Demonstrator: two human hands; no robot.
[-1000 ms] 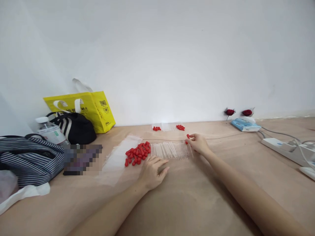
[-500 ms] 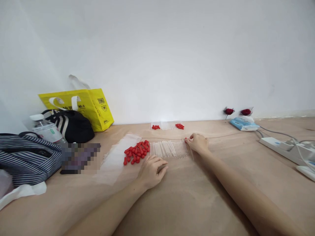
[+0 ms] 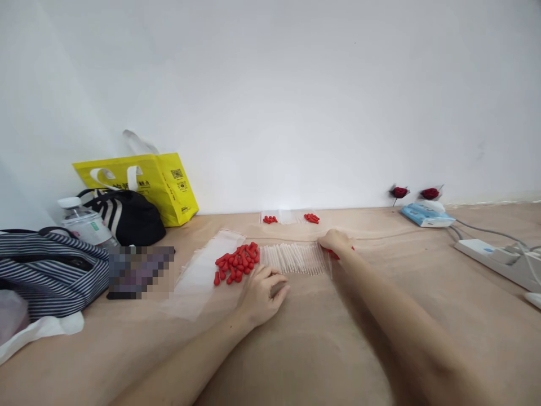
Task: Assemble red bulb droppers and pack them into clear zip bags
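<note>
My left hand [image 3: 264,290] rests on the table with its fingers loosely spread and nothing in them, beside a loose pile of red rubber dropper bulbs [image 3: 239,262]. A row of thin whitish and clear tubes [image 3: 289,257] lies just beyond its fingertips. At the right end of that row, my right hand [image 3: 336,241] is turned knuckles up, its fingers curled and mostly hidden. Red dropper bulbs [image 3: 333,255] peek out from under the palm and at its far side. Its fingertips, and any tube in them, are out of sight.
A clear zip bag [image 3: 196,282] lies under the bulb pile; another bag with small red groups [image 3: 289,216] lies by the wall. On the left stand a yellow bag [image 3: 181,197], a bottle [image 3: 87,223] and a striped bag [image 3: 51,276]. Tissues [image 3: 426,215] and a power strip [image 3: 494,259] lie right.
My right hand has rolled over, knuckles now up, and red bulbs show under its palm and at its side. My left hand stays in place; the view has shifted slightly.
</note>
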